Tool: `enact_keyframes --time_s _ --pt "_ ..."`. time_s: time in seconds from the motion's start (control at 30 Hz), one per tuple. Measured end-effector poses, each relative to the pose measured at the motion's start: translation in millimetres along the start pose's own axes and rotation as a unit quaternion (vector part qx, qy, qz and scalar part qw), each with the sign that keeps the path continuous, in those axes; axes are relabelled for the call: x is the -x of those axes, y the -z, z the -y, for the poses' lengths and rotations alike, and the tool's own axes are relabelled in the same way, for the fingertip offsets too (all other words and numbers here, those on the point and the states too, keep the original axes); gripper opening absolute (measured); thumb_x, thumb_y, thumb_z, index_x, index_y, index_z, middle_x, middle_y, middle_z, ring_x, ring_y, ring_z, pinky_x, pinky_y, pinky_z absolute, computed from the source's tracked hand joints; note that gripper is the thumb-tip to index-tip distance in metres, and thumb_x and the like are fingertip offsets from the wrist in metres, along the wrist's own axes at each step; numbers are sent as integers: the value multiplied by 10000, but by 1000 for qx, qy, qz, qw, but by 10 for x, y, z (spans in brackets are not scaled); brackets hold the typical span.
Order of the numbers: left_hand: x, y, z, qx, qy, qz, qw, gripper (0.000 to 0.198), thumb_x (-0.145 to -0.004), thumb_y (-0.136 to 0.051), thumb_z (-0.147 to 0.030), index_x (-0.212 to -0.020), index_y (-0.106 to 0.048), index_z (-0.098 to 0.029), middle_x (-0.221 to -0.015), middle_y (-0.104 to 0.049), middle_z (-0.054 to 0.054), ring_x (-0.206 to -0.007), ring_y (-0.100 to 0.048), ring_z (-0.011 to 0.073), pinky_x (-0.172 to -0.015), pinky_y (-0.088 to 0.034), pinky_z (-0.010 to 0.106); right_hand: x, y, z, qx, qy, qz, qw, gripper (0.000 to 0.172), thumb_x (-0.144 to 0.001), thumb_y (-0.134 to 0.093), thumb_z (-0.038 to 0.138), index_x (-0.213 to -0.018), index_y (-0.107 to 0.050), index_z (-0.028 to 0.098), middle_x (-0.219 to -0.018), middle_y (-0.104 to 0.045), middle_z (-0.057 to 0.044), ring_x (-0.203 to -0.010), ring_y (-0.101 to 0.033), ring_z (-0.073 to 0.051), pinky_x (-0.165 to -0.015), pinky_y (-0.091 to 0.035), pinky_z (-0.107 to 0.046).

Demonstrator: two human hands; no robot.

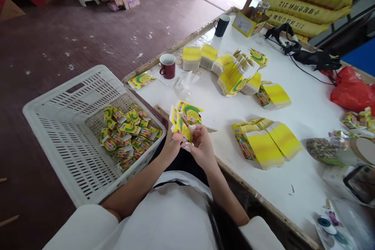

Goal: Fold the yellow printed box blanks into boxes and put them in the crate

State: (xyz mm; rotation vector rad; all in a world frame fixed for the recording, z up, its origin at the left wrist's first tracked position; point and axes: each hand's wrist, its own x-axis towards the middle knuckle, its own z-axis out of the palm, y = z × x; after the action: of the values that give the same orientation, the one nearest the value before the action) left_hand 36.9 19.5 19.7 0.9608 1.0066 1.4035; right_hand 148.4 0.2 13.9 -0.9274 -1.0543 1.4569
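Observation:
Between my two hands, just above the table's near edge, is a small yellow-and-green printed carton (181, 127). My left hand (172, 140) grips it from the left side. The fingers of my right hand (199, 142) are closed around its lower right side, with white tape or wrapping on some fingertips. Right behind it another flat printed carton (191, 112) lies at the table edge. To my left, the white plastic basket (55, 125) holds a heap of small folded cartons (129, 133).
On the white table (211, 93) are stacks of flat yellow cartons (271, 140), a red mug (168, 66), a dark mug (222, 25) and crumpled clear plastic (186, 84). A red bag (353, 88) and jars stand on the right. Yellow sacks (304, 8) are piled behind.

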Motion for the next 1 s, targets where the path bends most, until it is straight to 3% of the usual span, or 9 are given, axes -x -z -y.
enact_keyframes --time_s 0.13,0.23,0.3,0.37,0.47,0.63,0.73,0.9,1.0 --pt "-2 38 -36 -11 -13 0 1000 583 -622 -850 -624 -955 -591 -222 -815 -645 -4 -686 -603 143 -672 -537 290 -13 60 -20 49 19 -23 998 438 -693 -896 325 -982 -572 265 -858 -588 31 -750 -570 -134 -702 -504 -252" --pt "-54 56 -36 11 -36 -25 999 685 -438 -959 -552 -903 -581 -218 -771 -617 -45 -644 -563 110 -623 -501 241 0 62 12 83 31 -21 996 320 -774 -825 366 -977 -605 252 -832 -603 19 -741 -575 -145 -690 -505 -268" --pt "-91 72 -26 42 -31 0 999 761 -354 -984 -531 -936 -607 -218 -805 -648 -38 -690 -601 124 -642 -514 236 1 70 54 81 32 -11 996 292 -809 -783 403 -985 -611 246 -844 -620 10 -749 -585 -151 -694 -509 -275" --pt "-112 90 -14 62 -6 22 998 675 -440 -972 -513 -951 -651 -211 -827 -691 -20 -731 -638 135 -675 -532 234 -6 85 92 76 27 -3 997 304 -822 -761 443 -992 -608 243 -869 -639 0 -772 -600 -159 -712 -517 -283" --pt "-107 111 2 58 37 -21 997 421 -617 -916 -447 -879 -714 -188 -817 -740 1 -722 -665 133 -694 -548 236 -15 107 100 95 11 0 995 285 -865 -695 487 -955 -606 232 -850 -649 -5 -750 -601 -161 -684 -512 -281" --pt "-121 156 -39 54 82 -38 994 348 -655 -896 -404 -884 -760 -180 -853 -779 22 -737 -708 164 -703 -586 272 -20 184 59 145 -7 -55 988 195 -878 -661 404 -839 -598 224 -723 -625 23 -612 -556 -138 -587 -481 -264" --pt "-165 224 -121 69 68 -29 995 358 -650 -905 -373 -927 -755 -204 -842 -771 4 -746 -713 148 -703 -597 253 -26 279 121 221 41 -66 972 104 -871 -623 279 -928 -686 218 -847 -730 -18 -751 -656 -181 -697 -536 -301" --pt "-184 269 -194 0 -10 -51 999 282 -685 -888 -336 -872 -725 -202 -745 -733 -18 -655 -684 128 -624 -587 228 -35 343 201 310 135 -47 940 303 -878 -507 136 -1048 -731 248 -930 -735 -31 -867 -681 -187 -771 -558 -306" --pt "-187 282 -198 -7 -6 -39 999 347 -751 -846 -369 -1020 -680 -225 -848 -743 -4 -758 -715 142 -710 -605 253 -43 353 180 317 166 -74 931 362 -870 -519 104 -1115 -724 274 -982 -678 -42 -885 -662 -184 -742 -565 -303"
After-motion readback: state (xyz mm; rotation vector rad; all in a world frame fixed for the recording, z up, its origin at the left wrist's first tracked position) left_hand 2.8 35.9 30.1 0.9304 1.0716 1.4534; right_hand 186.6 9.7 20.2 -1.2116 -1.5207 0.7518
